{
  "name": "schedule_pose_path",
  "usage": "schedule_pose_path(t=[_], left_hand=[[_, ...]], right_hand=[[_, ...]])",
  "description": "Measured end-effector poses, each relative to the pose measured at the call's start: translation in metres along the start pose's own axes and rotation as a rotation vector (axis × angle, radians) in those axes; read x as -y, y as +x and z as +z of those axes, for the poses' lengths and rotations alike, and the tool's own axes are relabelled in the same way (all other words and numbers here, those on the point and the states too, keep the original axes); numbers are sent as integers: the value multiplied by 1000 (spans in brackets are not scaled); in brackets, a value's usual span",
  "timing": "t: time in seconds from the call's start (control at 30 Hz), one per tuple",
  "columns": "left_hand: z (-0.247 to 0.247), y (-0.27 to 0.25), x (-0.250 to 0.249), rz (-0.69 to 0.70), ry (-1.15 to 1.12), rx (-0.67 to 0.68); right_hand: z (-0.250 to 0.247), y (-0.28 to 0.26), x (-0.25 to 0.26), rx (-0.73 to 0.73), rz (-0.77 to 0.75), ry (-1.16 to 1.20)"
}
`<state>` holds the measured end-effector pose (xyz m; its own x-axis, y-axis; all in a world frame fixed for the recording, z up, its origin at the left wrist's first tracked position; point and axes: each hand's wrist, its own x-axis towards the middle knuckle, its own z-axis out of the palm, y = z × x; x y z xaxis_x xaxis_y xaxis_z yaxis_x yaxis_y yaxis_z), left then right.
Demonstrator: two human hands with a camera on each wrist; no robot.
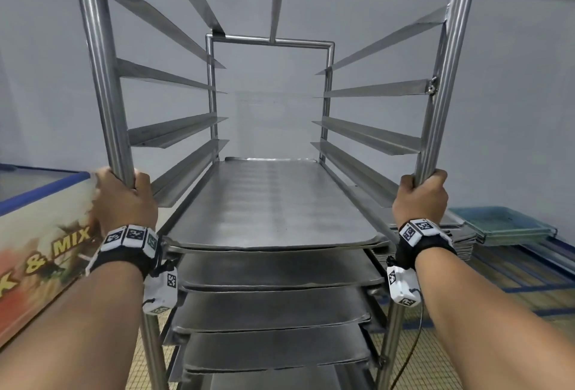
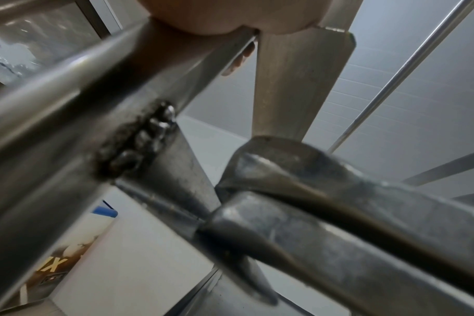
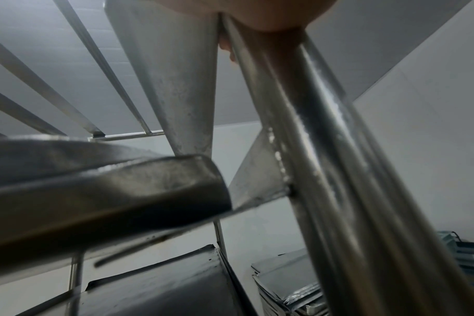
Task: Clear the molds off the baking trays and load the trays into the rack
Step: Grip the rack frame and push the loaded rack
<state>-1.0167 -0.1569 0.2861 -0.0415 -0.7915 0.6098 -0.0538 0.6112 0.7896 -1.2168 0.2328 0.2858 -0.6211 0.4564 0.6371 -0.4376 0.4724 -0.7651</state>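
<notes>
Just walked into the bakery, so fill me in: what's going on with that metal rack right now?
A person stands at the rack, the left hand gripping its front left post and the right hand gripping the front right post. Several empty baking trays already sit on the lower runners; the upper runners are bare. More flat trays are stacked low to the right.

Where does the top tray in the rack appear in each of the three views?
Head: top tray at the centre, between both hands.
Left wrist: its rounded corner at lower right, beside the post.
Right wrist: its corner at left centre.
Shared landmark: the rack's side rails.
</notes>
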Motion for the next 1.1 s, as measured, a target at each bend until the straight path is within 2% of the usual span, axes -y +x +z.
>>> schedule_pose_path(t=[0.53,0.77,1.1], left_hand=[[168,60,31,-26,-1,23],[255,88,46,0,26,-12],[370,123,64,33,63,-29]], right_hand=[[151,72,-39,-12,53,-17],[229,110,-67,-42,-4,13],[333,163,-97,-46,-2,16]])
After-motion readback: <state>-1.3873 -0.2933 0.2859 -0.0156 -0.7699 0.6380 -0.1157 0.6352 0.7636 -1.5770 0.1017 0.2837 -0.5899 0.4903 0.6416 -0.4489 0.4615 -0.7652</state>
